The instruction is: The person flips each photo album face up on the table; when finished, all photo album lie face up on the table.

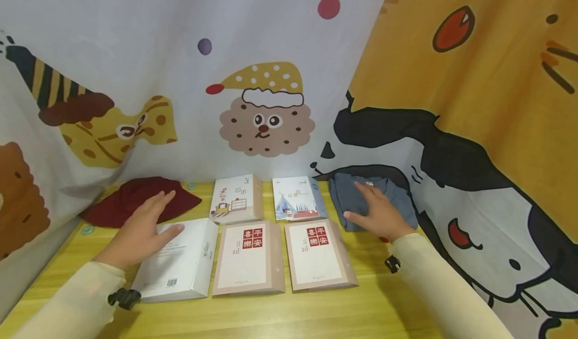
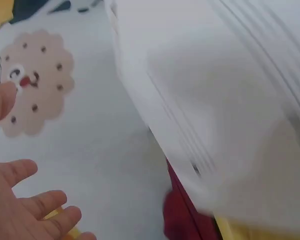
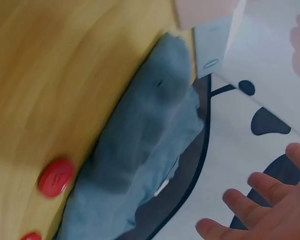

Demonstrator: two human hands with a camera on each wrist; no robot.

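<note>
My left hand (image 1: 142,231), fingers spread, hovers above a white book (image 1: 173,266) that lies barcode side up and near a dark red brimmed hat (image 1: 180,203). The left wrist view has the same hand (image 2: 25,210) at its left edge, holding nothing. My right hand (image 1: 379,211) reaches over a folded blue-grey garment (image 1: 399,198), its fingers apart and empty. In the right wrist view the fingers (image 3: 260,200) are held away from the garment (image 3: 135,130). Two beige-covered books, one in the middle (image 1: 241,269) and one to its right (image 1: 322,266), lie between the hands.
Behind them lie two smaller illustrated books, a beige-spined one (image 1: 232,196) and a blue-spined one (image 1: 295,198). A red button (image 3: 56,177) lies beside the garment, a pale green button (image 1: 88,230) near the hat. A cartoon-print curtain (image 1: 158,38) hangs behind the yellow wood-grain table (image 1: 253,319).
</note>
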